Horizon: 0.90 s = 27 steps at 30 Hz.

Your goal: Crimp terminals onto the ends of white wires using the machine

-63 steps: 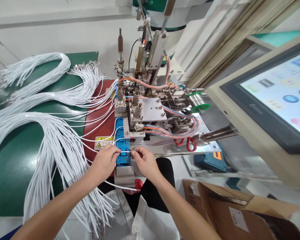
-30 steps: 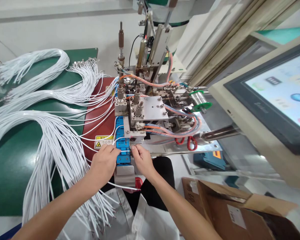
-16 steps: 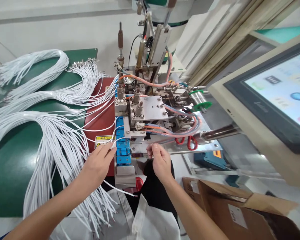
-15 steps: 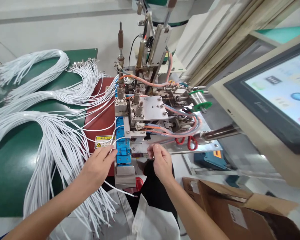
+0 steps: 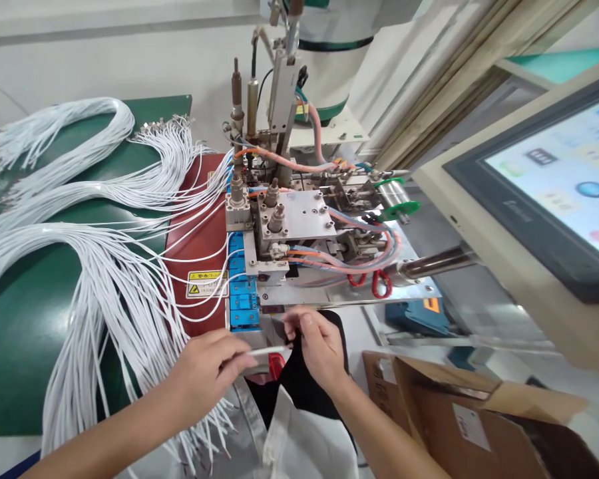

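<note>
White wire (image 5: 272,350), yellow warning label (image 5: 207,283)

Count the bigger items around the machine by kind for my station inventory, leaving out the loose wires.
Touchscreen panel: 1
Cardboard box: 1
Yellow warning label: 1
Blue clamp strip: 1
Hands: 2, left hand and right hand, both pinching one white wire
Total: 6
</note>
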Tool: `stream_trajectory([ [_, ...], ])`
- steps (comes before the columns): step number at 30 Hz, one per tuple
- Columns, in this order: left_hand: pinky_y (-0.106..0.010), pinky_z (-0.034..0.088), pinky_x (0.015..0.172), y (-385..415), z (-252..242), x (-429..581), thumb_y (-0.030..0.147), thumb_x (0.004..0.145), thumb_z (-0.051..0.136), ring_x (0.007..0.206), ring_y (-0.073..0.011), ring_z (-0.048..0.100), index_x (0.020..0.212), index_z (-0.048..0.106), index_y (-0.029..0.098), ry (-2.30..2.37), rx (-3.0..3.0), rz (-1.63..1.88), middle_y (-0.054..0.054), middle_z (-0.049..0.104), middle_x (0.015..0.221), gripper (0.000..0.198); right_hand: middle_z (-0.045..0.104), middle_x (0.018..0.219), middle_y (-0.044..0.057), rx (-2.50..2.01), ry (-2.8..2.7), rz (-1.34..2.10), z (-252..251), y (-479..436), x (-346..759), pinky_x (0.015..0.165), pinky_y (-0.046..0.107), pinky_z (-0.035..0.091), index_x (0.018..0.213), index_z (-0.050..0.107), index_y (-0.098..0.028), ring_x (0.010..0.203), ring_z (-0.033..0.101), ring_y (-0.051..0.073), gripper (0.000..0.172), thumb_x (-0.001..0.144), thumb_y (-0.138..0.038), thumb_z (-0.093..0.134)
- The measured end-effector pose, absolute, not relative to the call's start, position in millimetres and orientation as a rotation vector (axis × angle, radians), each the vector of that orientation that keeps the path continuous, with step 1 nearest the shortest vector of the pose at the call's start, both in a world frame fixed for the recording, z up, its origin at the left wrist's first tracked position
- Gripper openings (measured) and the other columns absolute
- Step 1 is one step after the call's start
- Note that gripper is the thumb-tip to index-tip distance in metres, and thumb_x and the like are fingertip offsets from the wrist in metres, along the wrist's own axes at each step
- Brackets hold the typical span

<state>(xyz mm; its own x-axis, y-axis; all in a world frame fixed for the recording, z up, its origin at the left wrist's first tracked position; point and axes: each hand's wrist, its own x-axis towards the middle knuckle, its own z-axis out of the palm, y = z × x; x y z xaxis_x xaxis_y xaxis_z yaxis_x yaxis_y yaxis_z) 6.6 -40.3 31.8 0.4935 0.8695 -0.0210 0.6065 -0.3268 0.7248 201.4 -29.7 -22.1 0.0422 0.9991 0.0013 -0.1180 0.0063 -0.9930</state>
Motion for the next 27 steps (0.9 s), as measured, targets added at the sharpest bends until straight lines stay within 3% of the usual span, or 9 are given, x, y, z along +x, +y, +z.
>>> stream_trajectory([
  [3,-0.022,0.045,0.063,-35,32,23,0.022,0.084,0.049,0.067,-0.0118,0.057,0.086,0.063,0.020,1.349,1.946,0.566,-0.002,0.062,0.076,0.015,0.058,0.068,0.003,-1.023,-1.116,1.221,-14,-37,200,0.053,0.027,0.043,0.083,0.065,-0.020,0.057,0.052,0.014,0.027,0.084,-0.038,0.045],
  [7,-0.025,0.047,0.071,-30,30,35,0.021,0.083,0.048,0.078,-0.0142,0.059,0.099,0.063,0.019,1.314,1.802,0.635,-0.005,0.063,0.088,0.022,0.061,0.073,0.004,-1.147,-1.207,1.178,-3,-34,197,0.060,0.027,0.046,0.075,0.064,-0.020,0.065,0.057,0.015,0.007,0.076,-0.024,0.058],
  [10,-0.024,0.049,0.065,-30,27,40,0.024,0.083,0.047,0.067,-0.0116,0.058,0.108,0.060,0.018,1.304,1.522,0.689,-0.003,0.063,0.084,0.029,0.061,0.071,0.003,-1.169,-1.172,1.217,1,-29,190,0.063,0.027,0.046,0.070,0.063,-0.019,0.068,0.057,0.015,0.006,0.074,-0.023,0.060],
  [13,-0.022,0.048,0.059,-28,25,42,0.022,0.081,0.049,0.058,-0.0093,0.055,0.117,0.054,0.018,1.262,1.319,0.701,0.000,0.059,0.072,0.037,0.058,0.063,0.000,-1.177,-0.958,1.407,0,-26,181,0.056,0.024,0.045,0.068,0.060,-0.018,0.057,0.053,0.011,0.010,0.070,-0.027,0.062],
  [17,-0.021,0.045,0.055,-24,28,38,0.018,0.079,0.049,0.052,-0.0082,0.050,0.108,0.062,0.016,1.189,1.310,0.642,0.001,0.055,0.062,0.032,0.058,0.060,-0.001,-1.189,-0.842,1.651,-5,-26,176,0.051,0.023,0.044,0.068,0.057,-0.016,0.052,0.051,0.010,0.016,0.067,-0.030,0.065],
  [23,-0.022,0.047,0.054,-22,28,36,0.028,0.077,0.056,0.054,-0.0105,0.053,0.090,0.068,0.016,1.356,1.263,0.751,-0.002,0.062,0.067,0.022,0.059,0.078,0.005,-1.280,-1.243,0.969,-2,-32,179,0.063,0.028,0.046,0.078,0.064,-0.019,0.071,0.056,0.016,0.009,0.075,-0.023,0.058],
  [27,-0.024,0.048,0.063,-24,25,37,0.025,0.078,0.054,0.065,-0.0135,0.058,0.080,0.070,0.019,1.392,1.502,0.773,-0.003,0.066,0.071,0.017,0.059,0.072,0.004,-1.248,-1.404,0.761,8,-31,176,0.060,0.027,0.045,0.074,0.065,-0.020,0.065,0.055,0.015,0.007,0.074,-0.018,0.058],
])
